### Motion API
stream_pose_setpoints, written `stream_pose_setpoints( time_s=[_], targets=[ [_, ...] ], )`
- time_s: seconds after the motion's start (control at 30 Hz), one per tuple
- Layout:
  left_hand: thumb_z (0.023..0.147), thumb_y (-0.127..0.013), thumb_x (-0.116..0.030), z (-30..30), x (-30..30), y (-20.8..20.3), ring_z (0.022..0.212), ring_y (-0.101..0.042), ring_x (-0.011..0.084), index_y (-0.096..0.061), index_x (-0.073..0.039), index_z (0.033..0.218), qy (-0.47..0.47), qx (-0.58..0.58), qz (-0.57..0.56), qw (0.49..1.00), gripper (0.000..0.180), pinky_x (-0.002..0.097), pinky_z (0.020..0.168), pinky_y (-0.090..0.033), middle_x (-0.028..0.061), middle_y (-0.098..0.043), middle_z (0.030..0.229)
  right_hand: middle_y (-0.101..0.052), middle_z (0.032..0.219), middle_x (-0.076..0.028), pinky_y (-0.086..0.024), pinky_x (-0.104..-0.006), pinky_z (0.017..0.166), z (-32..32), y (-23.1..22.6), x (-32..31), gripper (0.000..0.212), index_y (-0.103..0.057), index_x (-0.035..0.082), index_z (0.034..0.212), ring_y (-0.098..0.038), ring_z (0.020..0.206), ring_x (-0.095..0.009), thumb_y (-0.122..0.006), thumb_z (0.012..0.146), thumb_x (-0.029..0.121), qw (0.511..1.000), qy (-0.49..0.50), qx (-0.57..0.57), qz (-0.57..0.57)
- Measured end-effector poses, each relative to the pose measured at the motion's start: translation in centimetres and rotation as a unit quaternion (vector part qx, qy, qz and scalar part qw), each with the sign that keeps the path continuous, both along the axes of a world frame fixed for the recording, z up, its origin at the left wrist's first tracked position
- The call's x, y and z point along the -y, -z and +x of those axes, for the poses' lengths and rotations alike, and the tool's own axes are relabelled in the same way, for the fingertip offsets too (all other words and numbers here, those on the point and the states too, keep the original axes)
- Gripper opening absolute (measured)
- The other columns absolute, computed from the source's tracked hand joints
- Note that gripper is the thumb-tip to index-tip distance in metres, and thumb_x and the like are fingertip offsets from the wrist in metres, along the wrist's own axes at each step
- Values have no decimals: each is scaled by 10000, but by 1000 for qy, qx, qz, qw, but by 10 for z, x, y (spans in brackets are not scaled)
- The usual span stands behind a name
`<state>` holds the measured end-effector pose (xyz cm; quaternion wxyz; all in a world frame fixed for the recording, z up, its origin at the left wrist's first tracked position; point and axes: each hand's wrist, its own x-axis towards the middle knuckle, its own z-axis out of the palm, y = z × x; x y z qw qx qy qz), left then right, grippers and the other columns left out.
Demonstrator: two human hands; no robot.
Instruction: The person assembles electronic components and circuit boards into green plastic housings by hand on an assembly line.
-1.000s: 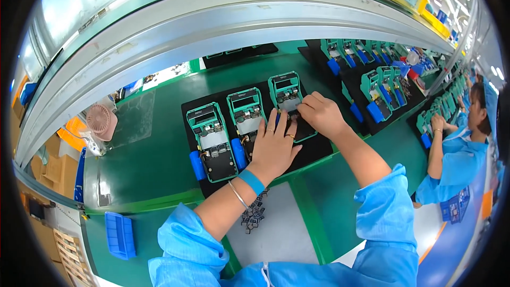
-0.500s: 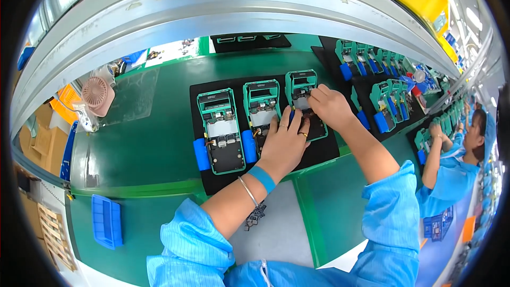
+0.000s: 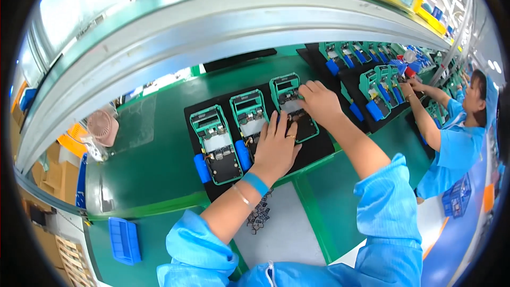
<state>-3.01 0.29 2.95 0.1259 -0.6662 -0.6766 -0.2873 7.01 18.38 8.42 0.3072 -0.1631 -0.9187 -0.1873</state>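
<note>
On a black mat (image 3: pixel 214 194) lie three green device housings side by side, each with black inner parts and a light grey plate. The left housing (image 3: pixel 226 165) and the middle housing (image 3: pixel 247 98) have blue cylindrical batteries beside them. My left hand (image 3: pixel 276 148) rests over the right housing (image 3: pixel 286 79) and the gap beside the middle one, fingers stretched and slightly apart. At the right housing's right edge, my right hand (image 3: pixel 321 105) has its fingertips pinched together on the inner parts; what they grip is hidden.
Small black parts (image 3: pixel 259 217) lie on a grey sheet (image 3: pixel 279 236) near me. A blue tray (image 3: pixel 124 240) sits at lower left, a pink fan (image 3: pixel 102 126) at far left. More housings (image 3: pixel 378 93) stand at right, where a co-worker (image 3: pixel 451 133) reaches in. A metal beam (image 3: pixel 212 37) crosses above.
The view has shifted, showing more beyond the beam. My hands stay at the right housing with little change. The co-worker's hands have moved farther back to the row of housings.
</note>
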Motion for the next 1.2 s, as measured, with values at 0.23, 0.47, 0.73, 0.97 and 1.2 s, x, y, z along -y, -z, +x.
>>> stream_pose_setpoints(
  time_s=[0.23, 0.47, 0.73, 0.97, 1.2],
  targets=[
    [846, -689, -127, -61, 104, -9, 1324, -426, 434, -516, -25, 1349, -82, 139, 157, 974, 542, 491, 1112, -347, 258, -422, 1463, -678, 906, -158, -518, -448, 764, 93, 46, 1, 238, -626, 33, 941, -655, 867, -378, -594, 969, 267, 906, 138, -190, -353],
    [821, -585, -78, -130, 174, 40, 851, -584, 144, -608, -120, 1160, -45, 754, -98, 649, 342, 333, 698, -499, -9, -639, 940, -672, 942, -274, -507, -520, 813, 81, 64, 14, 473, -689, -25, 891, -635, 935, -472, -512, 989, 402, 862, 139, -134, -468],
    [782, -576, -26, -107, 180, -15, 863, -565, 150, -509, -59, 1247, 72, 720, -115, 680, 470, 289, 671, -468, 34, -598, 1055, -658, 778, -220, -504, -541, 688, 105, 29, 89, 367, -588, 33, 809, -640, 780, -453, -560, 994, 349, 873, 185, -299, -339],
    [728, -618, 56, -83, 204, -72, 875, -562, 132, -446, -5, 1265, 102, 665, -222, 706, 567, 276, 719, -477, 65, -584, 1090, -662, 869, -219, -499, -489, 719, 178, -34, 173, 323, -630, 33, 907, -636, 843, -435, -563, 988, 339, 824, 278, -296, -396],
    [810, -662, -33, -48, 199, -86, 884, -567, 119, -319, 31, 1416, 241, 679, -383, 578, 699, 274, 653, -509, 100, -517, 1222, -621, 740, -216, -465, -427, 627, 255, -40, 216, 339, -626, 3, 880, -607, 662, -365, -582, 987, 321, 816, 398, -260, -329]
  ],
)
